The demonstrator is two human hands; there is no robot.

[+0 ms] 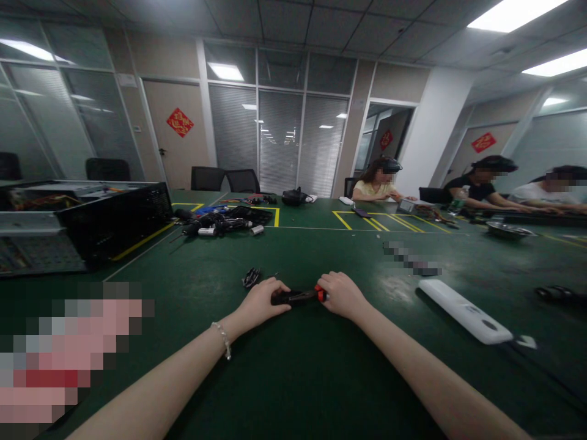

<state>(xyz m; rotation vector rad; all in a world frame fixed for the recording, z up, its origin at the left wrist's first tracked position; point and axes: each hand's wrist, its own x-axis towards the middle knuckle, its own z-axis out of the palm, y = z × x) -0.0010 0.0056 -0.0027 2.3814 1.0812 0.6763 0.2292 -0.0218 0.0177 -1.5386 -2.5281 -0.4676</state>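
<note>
Both of my hands rest on the green table mat [293,366] and hold one small black tool with a red end [298,297]. My left hand [263,299] is closed around its black end; a bead bracelet sits on that wrist. Over the red end my right hand [342,294] is closed. A small black metal part [251,277] lies just beyond my left hand.
An open black computer case [87,223] stands at the left. Behind it lies a pile of tools and cables [220,221]. A white power strip [465,310] lies to the right. Three people sit working at the far right, near a metal bowl [509,230].
</note>
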